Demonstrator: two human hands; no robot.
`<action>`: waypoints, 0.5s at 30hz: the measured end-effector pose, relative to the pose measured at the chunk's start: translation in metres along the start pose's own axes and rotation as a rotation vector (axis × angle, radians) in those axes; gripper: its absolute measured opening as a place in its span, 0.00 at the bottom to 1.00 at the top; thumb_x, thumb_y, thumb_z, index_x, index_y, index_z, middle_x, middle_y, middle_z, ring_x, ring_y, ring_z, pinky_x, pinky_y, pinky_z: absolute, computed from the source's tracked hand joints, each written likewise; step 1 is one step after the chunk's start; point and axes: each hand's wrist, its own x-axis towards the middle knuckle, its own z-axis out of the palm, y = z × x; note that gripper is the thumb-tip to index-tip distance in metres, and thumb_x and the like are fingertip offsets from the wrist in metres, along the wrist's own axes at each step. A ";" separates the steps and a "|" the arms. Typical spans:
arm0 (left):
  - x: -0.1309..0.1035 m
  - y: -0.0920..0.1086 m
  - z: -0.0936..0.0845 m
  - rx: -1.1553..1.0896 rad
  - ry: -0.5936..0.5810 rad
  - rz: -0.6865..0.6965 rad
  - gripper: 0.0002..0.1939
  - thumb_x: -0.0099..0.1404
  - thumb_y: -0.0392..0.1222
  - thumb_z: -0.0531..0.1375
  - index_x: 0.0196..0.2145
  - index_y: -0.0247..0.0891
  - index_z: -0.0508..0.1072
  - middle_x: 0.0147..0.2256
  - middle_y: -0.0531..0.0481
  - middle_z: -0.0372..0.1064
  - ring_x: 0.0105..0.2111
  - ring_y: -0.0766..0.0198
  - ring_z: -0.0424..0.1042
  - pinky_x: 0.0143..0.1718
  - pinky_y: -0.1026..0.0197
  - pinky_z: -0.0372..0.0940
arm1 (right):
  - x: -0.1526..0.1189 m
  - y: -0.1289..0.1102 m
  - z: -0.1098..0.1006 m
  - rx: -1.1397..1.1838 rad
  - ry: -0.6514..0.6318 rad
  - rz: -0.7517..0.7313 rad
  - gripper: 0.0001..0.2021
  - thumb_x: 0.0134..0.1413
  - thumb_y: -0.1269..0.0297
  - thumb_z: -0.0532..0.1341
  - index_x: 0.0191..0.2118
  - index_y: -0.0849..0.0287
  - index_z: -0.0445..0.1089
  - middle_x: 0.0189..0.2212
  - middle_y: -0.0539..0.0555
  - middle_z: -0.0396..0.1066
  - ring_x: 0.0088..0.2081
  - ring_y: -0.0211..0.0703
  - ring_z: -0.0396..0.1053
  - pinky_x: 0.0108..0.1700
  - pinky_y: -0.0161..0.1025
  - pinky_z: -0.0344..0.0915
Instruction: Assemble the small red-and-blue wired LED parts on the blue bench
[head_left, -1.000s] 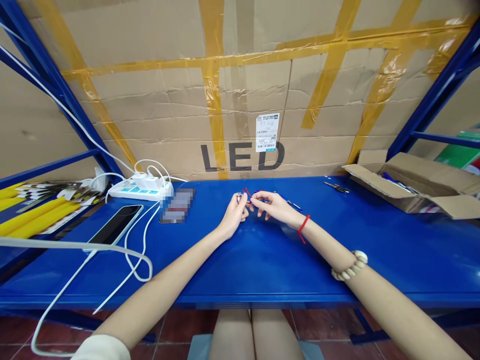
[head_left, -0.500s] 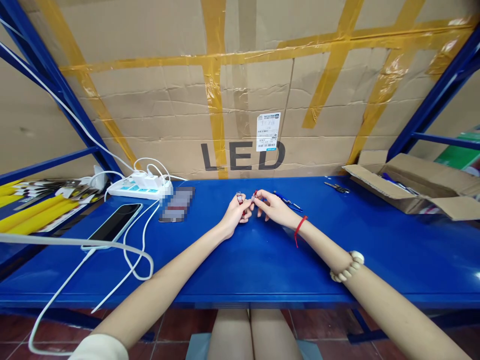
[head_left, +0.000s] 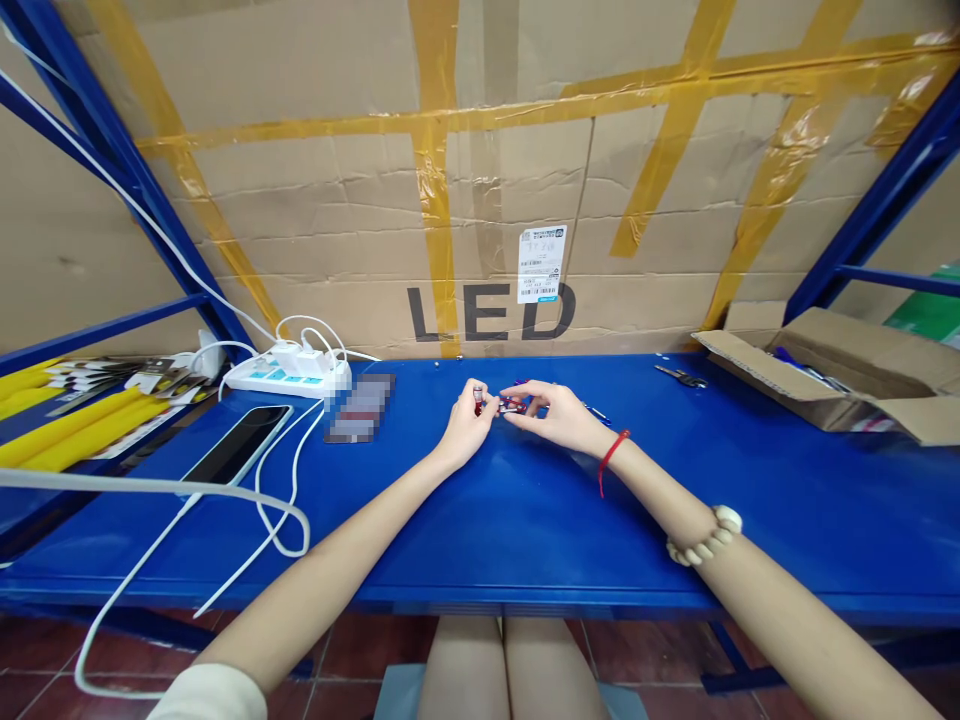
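Pinching a small red-and-silver part (head_left: 478,400) between curled fingertips, the left hand (head_left: 466,428) meets the right hand (head_left: 553,415), which nips a similar small red piece (head_left: 512,404) at its 9 o'clock, both just above the glossy blue metal counter (head_left: 525,520). At 9 o'clock lie a flat black phone (head_left: 236,445), looping white cables (head_left: 277,500) and a white power strip (head_left: 289,375); an open cardboard box (head_left: 832,375) sits at 3 o'clock.

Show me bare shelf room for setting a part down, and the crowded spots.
Free: blue shelf between the right hand and the open cardboard box; also the front strip near the edge. Crowded: left end, with phone, white cables and power strip. Left hand pinches a small red part.
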 end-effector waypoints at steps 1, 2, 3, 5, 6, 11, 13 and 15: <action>0.000 -0.001 -0.001 0.061 -0.006 0.032 0.08 0.60 0.37 0.54 0.28 0.38 0.54 0.24 0.57 0.60 0.25 0.73 0.61 0.30 0.69 0.56 | 0.000 0.001 0.000 -0.033 -0.018 -0.009 0.16 0.49 0.59 0.59 0.44 0.58 0.69 0.39 0.53 0.69 0.27 0.34 0.67 0.33 0.34 0.65; 0.000 -0.002 -0.002 0.106 -0.021 0.054 0.08 0.60 0.37 0.53 0.29 0.38 0.53 0.25 0.57 0.60 0.27 0.72 0.63 0.32 0.68 0.56 | -0.001 0.002 -0.001 -0.062 -0.037 -0.017 0.16 0.50 0.59 0.59 0.44 0.58 0.69 0.37 0.52 0.70 0.27 0.34 0.67 0.33 0.34 0.65; 0.000 -0.002 -0.002 0.136 -0.035 0.066 0.08 0.61 0.37 0.53 0.29 0.38 0.53 0.25 0.57 0.60 0.28 0.72 0.63 0.33 0.68 0.56 | -0.001 0.002 -0.001 -0.085 -0.052 -0.023 0.15 0.51 0.58 0.58 0.44 0.57 0.69 0.36 0.52 0.70 0.27 0.34 0.67 0.32 0.33 0.64; -0.001 -0.002 -0.002 0.161 -0.043 0.060 0.08 0.61 0.38 0.52 0.29 0.38 0.52 0.25 0.57 0.60 0.28 0.71 0.62 0.34 0.67 0.56 | -0.001 0.003 -0.002 -0.121 -0.064 -0.025 0.14 0.53 0.58 0.56 0.44 0.55 0.69 0.35 0.50 0.70 0.27 0.33 0.67 0.30 0.32 0.63; -0.002 -0.001 -0.002 0.164 -0.045 0.057 0.08 0.62 0.38 0.52 0.29 0.39 0.52 0.25 0.57 0.60 0.27 0.71 0.62 0.33 0.67 0.55 | -0.001 0.003 -0.002 -0.136 -0.065 -0.023 0.14 0.54 0.58 0.56 0.44 0.55 0.69 0.35 0.50 0.71 0.27 0.33 0.67 0.30 0.32 0.62; -0.003 0.000 0.000 0.160 -0.043 0.046 0.08 0.62 0.37 0.52 0.29 0.39 0.52 0.25 0.57 0.59 0.26 0.71 0.60 0.31 0.68 0.54 | -0.002 0.003 -0.002 -0.204 -0.090 -0.016 0.14 0.54 0.57 0.56 0.44 0.54 0.69 0.35 0.50 0.71 0.26 0.33 0.68 0.28 0.31 0.60; -0.003 -0.001 0.000 0.163 -0.041 0.056 0.08 0.61 0.37 0.52 0.29 0.39 0.52 0.25 0.58 0.59 0.26 0.71 0.60 0.32 0.68 0.54 | -0.002 0.003 -0.002 -0.223 -0.096 -0.011 0.14 0.54 0.56 0.56 0.44 0.54 0.69 0.35 0.50 0.71 0.27 0.34 0.68 0.27 0.31 0.59; -0.003 -0.002 0.000 0.164 -0.038 0.065 0.07 0.61 0.37 0.52 0.29 0.39 0.52 0.25 0.58 0.59 0.26 0.72 0.60 0.32 0.68 0.54 | -0.003 0.003 -0.002 -0.241 -0.092 -0.005 0.14 0.54 0.56 0.56 0.44 0.53 0.69 0.35 0.49 0.71 0.27 0.34 0.68 0.27 0.30 0.59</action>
